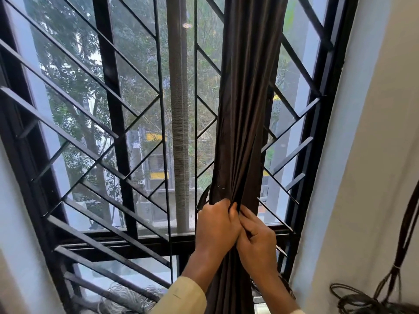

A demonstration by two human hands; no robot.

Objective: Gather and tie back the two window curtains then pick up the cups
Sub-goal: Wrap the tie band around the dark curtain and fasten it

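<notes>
A dark brown curtain (247, 98) hangs bunched into one narrow column in front of the right half of the window. My left hand (216, 225) grips the gathered folds from the left at about sill height. Pressed against it, my right hand (257, 239) pinches the same folds from the right. Below the hands the curtain drops on between my forearms. A thin dark strap (203, 196) loops out just left of the curtain above my left hand. No second curtain and no cups are in view.
Behind the curtain is a window with a black metal grille (108, 123) of diagonal bars and a grey mesh strip (179, 132). White wall (367, 155) runs down the right side, with dark coiled cables (362, 300) at the lower right. Pale tangled wire (127, 295) lies at the grille's foot.
</notes>
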